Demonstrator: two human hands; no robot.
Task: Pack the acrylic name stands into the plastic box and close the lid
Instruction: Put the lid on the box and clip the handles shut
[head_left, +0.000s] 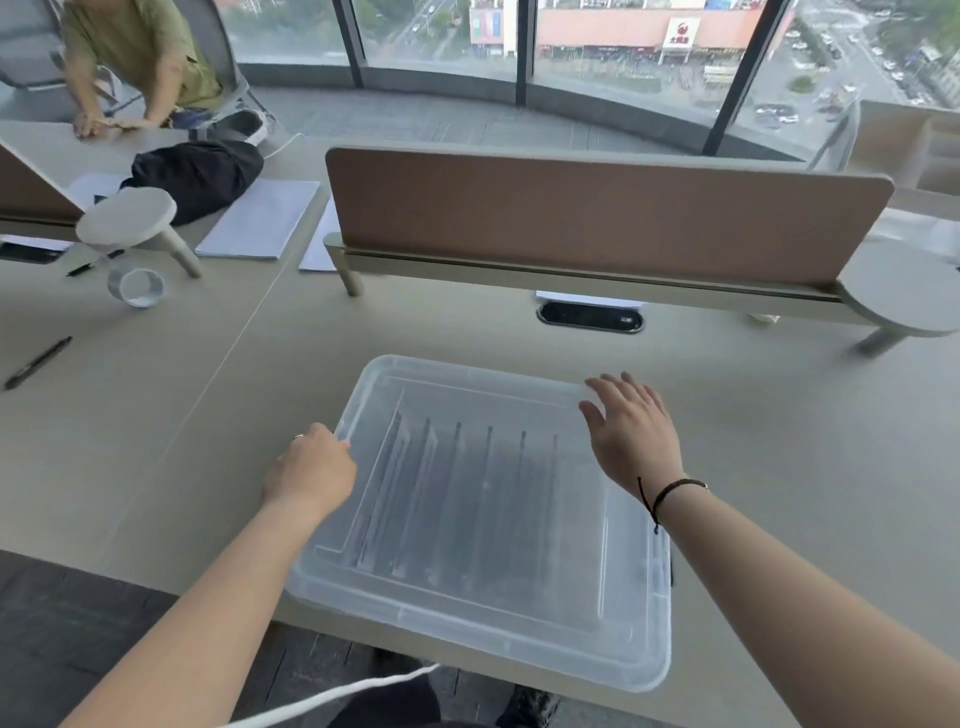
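Note:
A translucent plastic box (636, 654) sits at the desk's near edge with its lid (467, 384) on top. Through the lid I see several acrylic name stands (467, 493) standing in a row inside. My left hand (311, 470) rests on the lid's left rim, its fingers curled over the edge. Near the lid's far right corner my right hand (631, 428) lies with fingers spread and palm down, on or just over the lid.
A brown divider panel (597, 213) runs across the desk behind the box, with a cable port (589, 317) below it. At the left lie a pen (39, 362), a tape roll (136, 287) and papers (260, 218). Another person sits at the far left desk.

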